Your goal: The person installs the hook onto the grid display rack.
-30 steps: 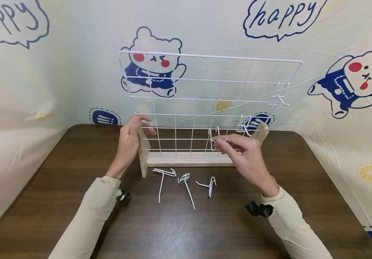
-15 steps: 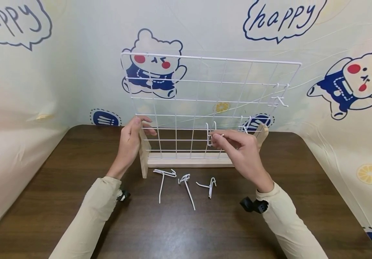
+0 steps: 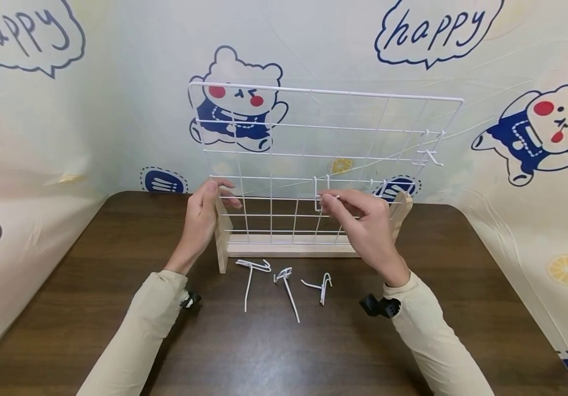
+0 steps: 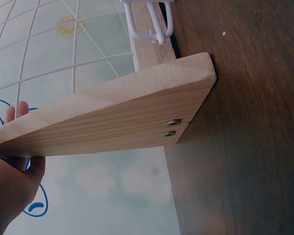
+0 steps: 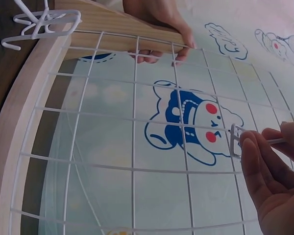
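A white wire grid rack (image 3: pixel 284 125) leans back in its wooden stand. My left hand (image 3: pixel 202 213) grips the stand's left wooden side post (image 4: pixel 117 105), its fingers reaching behind the post. With thumb and fingertips, my right hand (image 3: pixel 367 223) pinches the prong of a white wire display hook (image 3: pixel 315 195). The hook's two curved ends point up, right at the grid's front in the head view. In the right wrist view, the hook's frame (image 5: pixel 233 141) shows just beyond the fingertips, overlapping the grid wires.
Several similar hooks are about. A left hook (image 3: pixel 250 269), a middle hook (image 3: pixel 286 280) and a right hook (image 3: pixel 322 289) lie on the brown table (image 3: pixel 264 352) before the stand. Another hook (image 3: pixel 429 157) hangs at the grid's upper right. A patterned cloth (image 3: pixel 333 55) hangs behind.
My right hand has lifted the hook up along the grid and slightly left. My left hand keeps its hold on the side post, and the hooks on the table stay where they were.
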Available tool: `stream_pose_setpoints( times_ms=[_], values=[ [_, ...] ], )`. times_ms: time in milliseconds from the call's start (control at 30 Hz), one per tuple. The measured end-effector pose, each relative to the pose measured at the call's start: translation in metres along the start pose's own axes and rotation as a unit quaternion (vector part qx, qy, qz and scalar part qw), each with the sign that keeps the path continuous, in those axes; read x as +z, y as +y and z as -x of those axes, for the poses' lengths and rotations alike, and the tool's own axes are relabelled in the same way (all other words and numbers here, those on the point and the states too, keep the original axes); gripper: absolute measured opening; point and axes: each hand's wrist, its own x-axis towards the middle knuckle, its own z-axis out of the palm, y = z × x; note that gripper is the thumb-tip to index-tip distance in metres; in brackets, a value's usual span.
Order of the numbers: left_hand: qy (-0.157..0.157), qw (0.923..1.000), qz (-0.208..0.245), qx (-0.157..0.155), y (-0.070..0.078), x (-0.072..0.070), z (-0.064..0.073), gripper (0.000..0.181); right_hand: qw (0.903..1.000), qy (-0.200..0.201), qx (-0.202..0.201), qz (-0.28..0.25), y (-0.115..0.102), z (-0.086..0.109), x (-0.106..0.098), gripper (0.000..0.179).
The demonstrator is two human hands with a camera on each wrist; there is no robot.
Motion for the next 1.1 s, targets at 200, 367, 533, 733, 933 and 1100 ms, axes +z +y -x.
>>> stream_pose_setpoints(
  times_ms=[200,367,533,733,933,1100],
  values=[
    [-0.003,1.0,-0.003,0.001,0.0,0.001,-0.001,0.037,0.9981,0.025,-0.008,0.056,0.004,-0.002,0.003,0.012],
    [-0.001,1.0,-0.004,0.0,0.001,0.001,-0.001,0.036,0.9964,0.029,-0.007,0.079,0.007,-0.003,0.007,0.011],
    [0.001,1.0,-0.003,0.001,0.001,0.001,-0.001,0.036,0.9959,0.025,-0.013,0.086,0.009,-0.001,0.011,0.011],
    [0.002,1.0,-0.005,0.001,-0.001,0.001,0.0,0.037,0.9939,0.043,-0.032,0.096,0.008,-0.002,0.014,0.012],
    [0.003,1.0,-0.002,0.001,-0.001,0.0,0.0,0.04,0.994,0.049,-0.029,0.093,0.008,-0.008,0.015,0.013],
    [0.004,1.0,0.0,-0.001,0.0,0.0,-0.001,0.037,0.9938,0.023,-0.018,0.107,0.009,-0.003,0.02,0.014]
  ],
)
